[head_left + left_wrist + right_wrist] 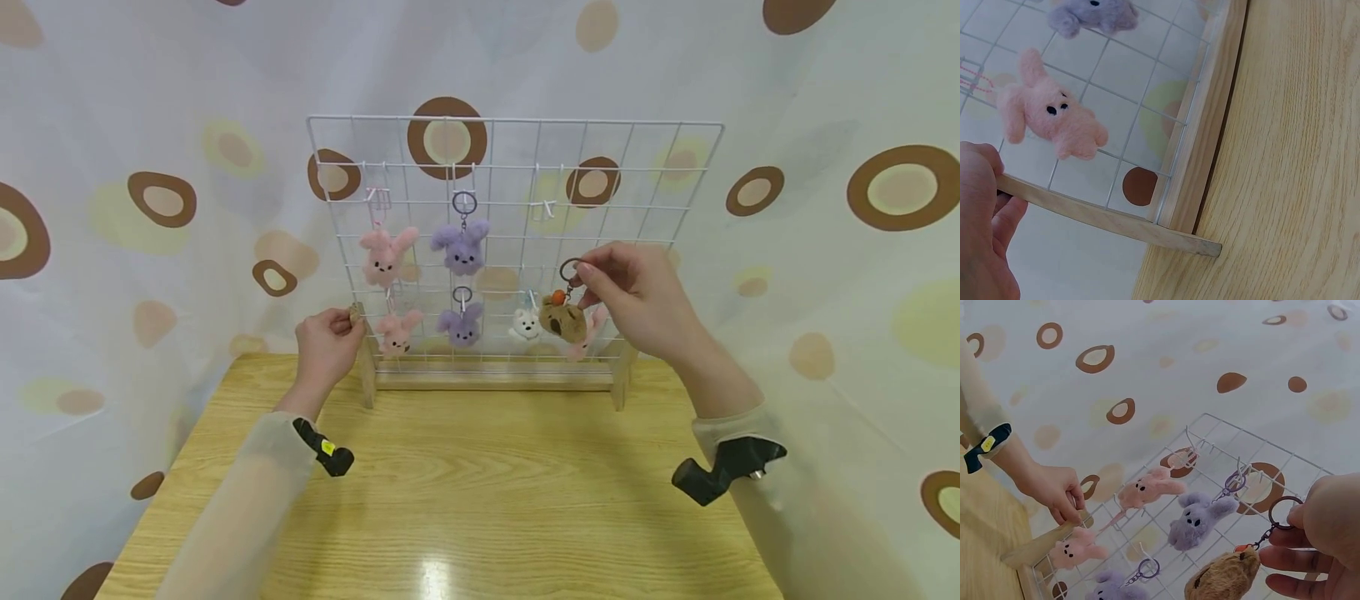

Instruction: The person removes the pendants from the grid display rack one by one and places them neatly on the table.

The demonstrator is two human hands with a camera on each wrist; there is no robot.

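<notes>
My right hand [637,296] pinches the metal ring of a brown plush keychain [564,320] with an orange ball on top. It hangs in front of the lower right of a white wire grid rack [517,121]. In the right wrist view, thumb and fingers hold the ring [1285,512] with the brown plush [1224,575] below. My left hand [327,346] grips the top of the rack's left wooden post [367,367]. The left wrist view shows its fingers round that wooden post [1104,219]. Above the brown plush, a white hook [543,210] holds nothing.
Pink rabbit keychains [386,257] hang at the rack's left, purple ones [462,248] beside them. A white bear keychain [527,324] and a pink plush [592,333], partly hidden, hang at lower right. The rack stands near the back of the wooden table [450,483], before a patterned cloth [787,275].
</notes>
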